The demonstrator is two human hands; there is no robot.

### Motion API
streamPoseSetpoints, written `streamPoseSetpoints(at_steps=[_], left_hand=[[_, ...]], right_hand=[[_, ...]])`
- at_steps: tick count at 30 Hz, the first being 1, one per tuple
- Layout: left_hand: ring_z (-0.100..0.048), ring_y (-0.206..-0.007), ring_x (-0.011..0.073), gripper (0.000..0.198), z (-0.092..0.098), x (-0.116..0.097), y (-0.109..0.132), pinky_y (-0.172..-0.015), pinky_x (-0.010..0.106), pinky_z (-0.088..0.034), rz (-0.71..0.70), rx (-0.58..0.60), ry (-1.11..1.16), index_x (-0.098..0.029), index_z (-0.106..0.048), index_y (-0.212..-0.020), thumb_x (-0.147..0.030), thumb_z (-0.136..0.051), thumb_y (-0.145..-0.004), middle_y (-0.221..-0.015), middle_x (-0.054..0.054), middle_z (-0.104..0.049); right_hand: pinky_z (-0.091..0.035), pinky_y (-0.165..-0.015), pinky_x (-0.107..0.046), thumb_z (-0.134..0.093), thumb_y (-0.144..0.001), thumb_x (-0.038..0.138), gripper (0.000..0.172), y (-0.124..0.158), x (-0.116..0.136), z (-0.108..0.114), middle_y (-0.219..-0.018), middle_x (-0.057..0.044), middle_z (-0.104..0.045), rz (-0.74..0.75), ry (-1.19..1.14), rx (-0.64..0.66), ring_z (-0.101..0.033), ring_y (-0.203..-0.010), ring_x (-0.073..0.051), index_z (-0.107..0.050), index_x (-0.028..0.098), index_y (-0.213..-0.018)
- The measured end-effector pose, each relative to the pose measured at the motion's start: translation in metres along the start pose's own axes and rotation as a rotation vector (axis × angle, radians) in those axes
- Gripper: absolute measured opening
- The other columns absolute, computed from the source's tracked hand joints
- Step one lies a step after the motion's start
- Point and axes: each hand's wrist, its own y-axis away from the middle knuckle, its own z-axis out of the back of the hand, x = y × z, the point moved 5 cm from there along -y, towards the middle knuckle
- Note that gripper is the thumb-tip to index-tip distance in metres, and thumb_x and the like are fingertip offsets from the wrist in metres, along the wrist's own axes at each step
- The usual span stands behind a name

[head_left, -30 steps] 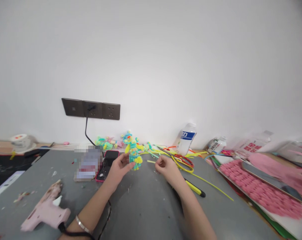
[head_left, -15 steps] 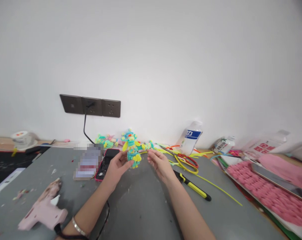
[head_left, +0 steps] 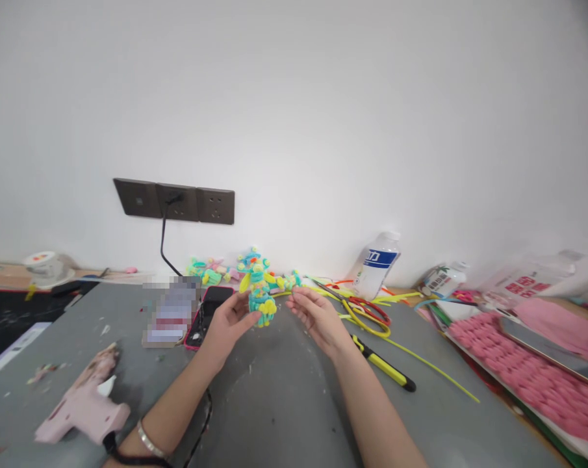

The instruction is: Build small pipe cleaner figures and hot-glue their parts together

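Note:
My left hand (head_left: 228,323) holds a small figure (head_left: 259,297) of teal, yellow and blue pipe cleaners upright above the grey table (head_left: 274,403), thumb and fingers closed round its left side. My right hand (head_left: 314,316) hovers just right of the figure, its fingertips drawn together and pointing at it. Whatever they pinch is too small to make out. A silver bracelet shows on my left wrist.
A pink glue gun (head_left: 82,409) lies at the front left. A phone (head_left: 208,307) and a blurred card (head_left: 169,315) sit behind my left hand. A yellow utility knife (head_left: 384,364), red-handled scissors (head_left: 366,311), loose yellow pipe cleaners (head_left: 420,364), a bottle (head_left: 376,263) and pink foam sheets (head_left: 518,370) lie to the right.
My right hand has moved left, from the table by the loose pipe cleaners up to the figure. The short yellow piece it pinched no longer shows. The view has shifted slightly right.

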Motion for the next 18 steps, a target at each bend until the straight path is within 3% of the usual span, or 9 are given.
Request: streamPoseSetpoints(at_steps=[14,18], left_hand=[[-0.065,-0.109,0.0287,0.054,-0.0004,0.0005,0.0011,-0.094,0.04,-0.051,0.001,0.03,-0.03,-0.018,-0.069,-0.106,-0.036,-0.086,-0.059,-0.113,0.01,-0.073],[-0.065,-0.107,0.0292,0.053,-0.0006,0.0007,0.0011,-0.092,0.041,-0.052,-0.003,0.039,-0.033,-0.017,-0.069,-0.106,-0.038,-0.085,-0.06,-0.111,0.011,-0.073]], right_hand=[[-0.055,-0.059,-0.017,-0.091,-0.057,0.034,0.037,0.0047,0.0058,-0.0061,-0.071,0.0,-0.075,0.024,0.025,0.068,-0.071,-0.064,-0.012,-0.072,0.019,-0.086],[-0.055,-0.056,-0.018,-0.091,-0.057,0.034,0.032,0.0055,0.006,-0.0067,-0.071,-0.001,-0.076,0.014,0.046,0.078,-0.072,-0.065,-0.014,-0.069,0.018,-0.076]])
